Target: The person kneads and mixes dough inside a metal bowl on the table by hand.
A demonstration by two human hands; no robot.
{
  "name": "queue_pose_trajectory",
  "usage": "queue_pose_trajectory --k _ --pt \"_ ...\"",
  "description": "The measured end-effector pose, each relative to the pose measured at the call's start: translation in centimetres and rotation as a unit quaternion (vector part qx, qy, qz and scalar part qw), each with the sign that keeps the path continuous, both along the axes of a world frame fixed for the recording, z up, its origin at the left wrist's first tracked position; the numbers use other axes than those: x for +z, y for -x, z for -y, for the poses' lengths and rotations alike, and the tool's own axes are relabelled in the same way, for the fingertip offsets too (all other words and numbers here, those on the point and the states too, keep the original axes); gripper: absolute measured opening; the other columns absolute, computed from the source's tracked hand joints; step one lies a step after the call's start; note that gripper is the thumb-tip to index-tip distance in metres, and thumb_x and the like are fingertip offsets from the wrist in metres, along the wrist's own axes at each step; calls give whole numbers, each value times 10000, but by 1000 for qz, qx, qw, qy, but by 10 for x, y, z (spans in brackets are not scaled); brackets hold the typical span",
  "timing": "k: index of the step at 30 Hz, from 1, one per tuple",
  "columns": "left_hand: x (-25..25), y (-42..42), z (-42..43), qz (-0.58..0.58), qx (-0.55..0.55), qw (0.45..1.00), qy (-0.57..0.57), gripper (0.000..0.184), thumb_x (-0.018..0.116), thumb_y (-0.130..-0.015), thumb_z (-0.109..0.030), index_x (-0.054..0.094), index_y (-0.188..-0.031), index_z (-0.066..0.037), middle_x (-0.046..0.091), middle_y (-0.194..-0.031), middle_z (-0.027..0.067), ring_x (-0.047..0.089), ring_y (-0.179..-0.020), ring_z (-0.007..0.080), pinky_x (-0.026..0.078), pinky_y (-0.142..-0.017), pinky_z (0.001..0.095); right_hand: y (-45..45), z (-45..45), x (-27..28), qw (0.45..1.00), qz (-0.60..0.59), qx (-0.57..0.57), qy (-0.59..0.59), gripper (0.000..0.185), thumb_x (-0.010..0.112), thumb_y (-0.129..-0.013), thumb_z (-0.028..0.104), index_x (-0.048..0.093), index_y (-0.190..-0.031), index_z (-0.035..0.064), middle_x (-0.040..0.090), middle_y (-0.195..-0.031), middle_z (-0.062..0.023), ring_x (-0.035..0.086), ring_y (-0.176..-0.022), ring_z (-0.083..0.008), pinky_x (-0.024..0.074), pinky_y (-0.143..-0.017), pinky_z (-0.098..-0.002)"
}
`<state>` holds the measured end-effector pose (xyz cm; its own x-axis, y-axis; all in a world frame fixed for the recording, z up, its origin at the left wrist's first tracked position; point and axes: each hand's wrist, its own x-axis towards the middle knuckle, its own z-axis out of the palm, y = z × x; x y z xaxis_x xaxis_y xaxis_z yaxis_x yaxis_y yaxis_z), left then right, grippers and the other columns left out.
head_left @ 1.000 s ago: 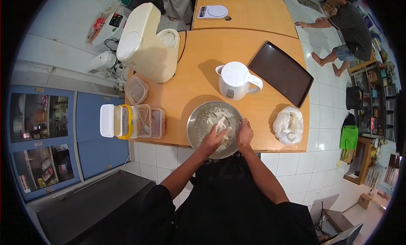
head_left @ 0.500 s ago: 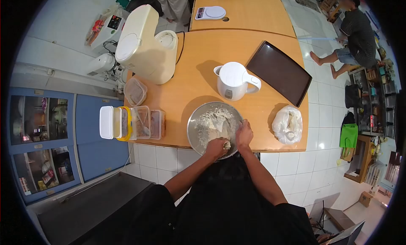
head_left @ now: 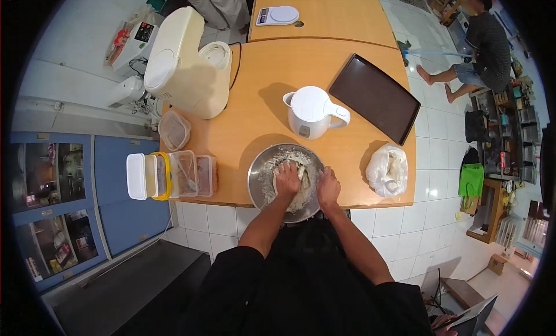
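Note:
A steel mixing bowl [head_left: 255,192] stands at the table's front edge with crumbly, floury dough [head_left: 301,203] inside. My left hand [head_left: 287,182] is down in the bowl, its fingers stretched forward and apart on the dough; the fingertips are partly hidden in the flour. On the bowl's right side, my right hand [head_left: 328,188] grips the rim, its fingers closed around it. Behind the bowl is a white electric kettle [head_left: 313,111], handle toward the right. A white plastic bag [head_left: 386,171] with something pale in it sits right of my right hand.
A dark baking tray [head_left: 376,98] lies at the table's right. Clear food containers [head_left: 184,174] and a cream-coloured machine [head_left: 188,75] line the left side. A kitchen scale [head_left: 278,15] is on the far table. A person [head_left: 489,49] sits at the right with a blue stick.
My left hand has gone from a closed grip at the bowl's near side to stretched fingers farther in on the dough. My right hand stays on the rim. The whole view has shifted slightly.

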<state>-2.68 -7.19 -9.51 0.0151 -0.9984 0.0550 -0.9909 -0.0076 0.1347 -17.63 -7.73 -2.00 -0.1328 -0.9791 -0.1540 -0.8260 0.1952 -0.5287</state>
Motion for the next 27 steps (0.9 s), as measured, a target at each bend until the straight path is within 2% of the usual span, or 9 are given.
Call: queue_pose_trajectory --k 2,6,9,12,15,19,22,25,27 --pt "-12 -3 17 51 34 998 -17 340 570 -831 -263 529 -1105 -65 555 -1100 197 533 -1087 354 399 -919 510 1 1 -1 1000 3 -12 1 135 522 -959 172 495 -1000 46 627 -939 -188 647 -755 -435 519 -656 -519" --pt "3 -8 37 -128 80 985 -81 448 654 -786 -145 515 -1201 -48 487 -1313 283 476 -1230 410 374 -1035 506 -4 2 -6 999 19 -47 9 137 526 -961 167 494 -983 36 621 -913 -212 634 -790 -453 498 -666 -536" --pt "-15 -15 29 -309 103 945 5 571 597 -832 -84 423 -1373 -19 394 -1444 297 355 -1359 444 305 -1127 468 -7 1 -6 998 25 -60 25 133 532 -956 160 493 -985 36 618 -919 -213 632 -803 -456 495 -679 -542" --pt "-26 -29 28 -418 78 896 -131 652 544 -874 -81 305 -1477 -21 341 -1509 259 264 -1420 453 248 -1167 451 -3 -2 -9 997 14 -69 30 134 541 -952 158 493 -979 35 619 -923 -212 629 -812 -456 492 -693 -546" --pt "13 -26 17 -424 79 884 -180 674 546 -884 -111 284 -1503 -57 353 -1517 217 318 -1394 453 259 -1159 464 -3 1 -1 997 28 -72 18 138 550 -949 157 493 -973 33 621 -930 -211 628 -817 -455 490 -699 -544" --pt "73 -23 2 -276 51 940 -192 752 621 -845 -163 281 -1509 -66 385 -1473 245 374 -1344 467 328 -1103 522 -5 1 -10 996 25 -79 20 142 548 -951 158 495 -975 28 622 -939 -215 626 -831 -453 488 -705 -540" --pt "64 -9 -17 -180 134 955 -195 797 689 -800 -196 316 -1489 -48 424 -1422 276 417 -1305 463 369 -1051 562 -7 1 -3 996 34 -80 12 136 542 -952 152 493 -976 27 617 -938 -219 624 -838 -455 485 -701 -542" --pt "40 7 -27 -241 132 950 -147 808 726 -774 -215 348 -1462 -24 440 -1403 292 437 -1293 458 382 -1048 553 -9 2 -2 997 39 -66 19 136 544 -942 140 494 -991 24 619 -950 -225 625 -845 -455 490 -707 -538" --pt "34 21 -20 -190 106 964 -153 819 735 -761 -213 355 -1461 -21 465 -1388 285 456 -1280 447 385 -1057 524 -8 4 -5 998 21 -51 34 134 532 -942 129 498 -1034 37 623 -985 -199 642 -807 -439 511 -688 -520"
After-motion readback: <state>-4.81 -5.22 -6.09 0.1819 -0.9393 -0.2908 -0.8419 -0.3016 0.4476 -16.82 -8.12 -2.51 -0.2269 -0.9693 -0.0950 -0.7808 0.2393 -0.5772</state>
